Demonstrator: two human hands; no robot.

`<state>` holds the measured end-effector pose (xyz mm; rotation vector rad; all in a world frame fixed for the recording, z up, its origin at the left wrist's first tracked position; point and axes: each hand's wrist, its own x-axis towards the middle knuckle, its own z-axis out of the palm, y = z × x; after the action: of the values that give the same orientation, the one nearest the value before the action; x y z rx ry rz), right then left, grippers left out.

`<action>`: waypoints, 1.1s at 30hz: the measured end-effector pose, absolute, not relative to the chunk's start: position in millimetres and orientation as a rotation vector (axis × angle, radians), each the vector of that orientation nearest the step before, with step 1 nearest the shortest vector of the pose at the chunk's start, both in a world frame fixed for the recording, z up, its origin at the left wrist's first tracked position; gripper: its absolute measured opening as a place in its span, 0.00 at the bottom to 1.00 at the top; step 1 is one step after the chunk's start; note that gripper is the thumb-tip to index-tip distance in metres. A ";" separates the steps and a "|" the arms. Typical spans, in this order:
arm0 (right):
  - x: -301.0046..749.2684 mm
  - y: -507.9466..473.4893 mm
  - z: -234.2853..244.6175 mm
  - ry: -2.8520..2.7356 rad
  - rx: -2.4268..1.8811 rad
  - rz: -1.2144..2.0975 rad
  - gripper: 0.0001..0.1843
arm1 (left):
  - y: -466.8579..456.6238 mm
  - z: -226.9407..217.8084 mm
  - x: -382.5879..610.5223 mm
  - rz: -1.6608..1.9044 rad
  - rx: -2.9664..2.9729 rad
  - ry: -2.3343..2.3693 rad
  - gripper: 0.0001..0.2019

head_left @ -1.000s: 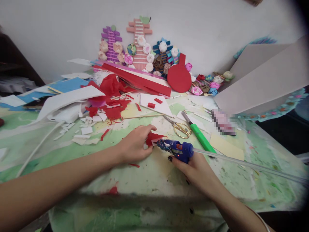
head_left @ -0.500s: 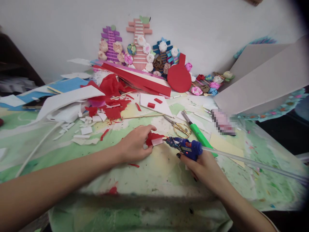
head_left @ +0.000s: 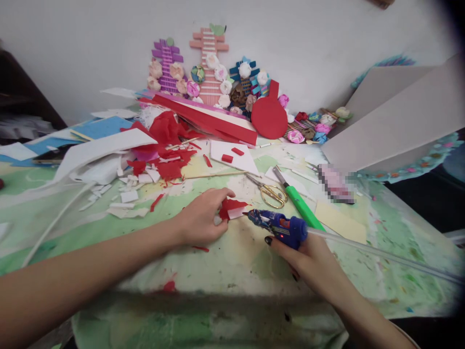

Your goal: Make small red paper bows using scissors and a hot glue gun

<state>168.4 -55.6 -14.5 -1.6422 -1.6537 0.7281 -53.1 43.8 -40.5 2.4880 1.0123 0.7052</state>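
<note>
My left hand [head_left: 201, 220] pinches a small red paper piece with a white strip [head_left: 231, 209] against the table. My right hand [head_left: 307, 257] grips a blue glue gun [head_left: 281, 226]; a clear glue stick [head_left: 381, 254] sticks out of its back to the right. The gun's nozzle points left and sits at the edge of the white strip.
Gold-handled scissors [head_left: 271, 191] and a green-handled knife [head_left: 300, 201] lie just behind the gun. Red crepe scraps [head_left: 169, 145], white foam bits [head_left: 127, 194] and blue sheets [head_left: 101, 127] clutter the left. Paper flower crafts [head_left: 214, 77] stand at the wall; grey boards [head_left: 395, 116] lean at the right.
The glue gun drew back to the right from the red piece, then moved left again to the strip's edge. My left hand stayed put on the piece.
</note>
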 end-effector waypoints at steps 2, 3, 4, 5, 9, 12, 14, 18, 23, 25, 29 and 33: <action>165.0 -55.4 -15.4 -1.665 -1.648 0.762 0.11 | 44.0 -38.2 -53.8 0.700 2.460 1.004 0.22; 163.2 -54.9 -15.8 -1.670 -1.655 0.775 0.10 | 44.1 -36.7 -53.9 0.696 2.441 1.006 0.21; 161.4 -54.3 -16.1 -1.677 -1.656 0.787 0.10 | 44.2 -35.1 -53.7 0.692 2.420 1.010 0.19; 159.6 -53.5 -16.4 -1.686 -1.655 0.799 0.09 | 44.3 -33.5 -53.3 0.690 2.400 1.012 0.18; 153.8 -51.0 -16.8 -1.713 -1.640 0.849 0.09 | 44.6 -29.0 -51.0 0.687 2.363 1.013 0.11; 152.1 -50.1 -18.2 -1.721 -1.632 0.880 0.11 | 44.9 -29.7 -50.6 0.692 2.388 1.010 0.10; 152.3 -49.8 -19.6 -1.724 -1.628 0.900 0.12 | 45.4 -32.1 -51.0 0.700 2.417 1.004 0.11; 153.6 -49.5 -20.0 -1.741 -1.625 0.894 0.12 | 46.8 -38.0 -51.4 0.698 2.492 0.987 0.11; 156.8 -49.9 -17.6 -1.749 -1.666 0.856 0.12 | 47.4 -40.7 -50.0 0.690 2.536 0.975 0.11; 159.9 -50.7 -17.8 -1.744 -1.691 0.820 0.13 | 47.4 -40.6 -49.8 0.677 2.536 0.982 0.11; 167.3 -52.0 -17.5 -1.724 -1.767 0.761 0.14 | 48.8 -40.4 -49.5 0.673 2.536 0.992 0.12; 171.9 -50.7 -13.3 -1.717 -1.781 0.687 0.17 | 49.9 -41.5 -49.4 0.674 2.548 0.995 0.11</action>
<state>171.9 -50.7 -13.3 -1.7813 -1.7166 0.6870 -49.4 49.9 -41.5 2.5479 0.9945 0.6735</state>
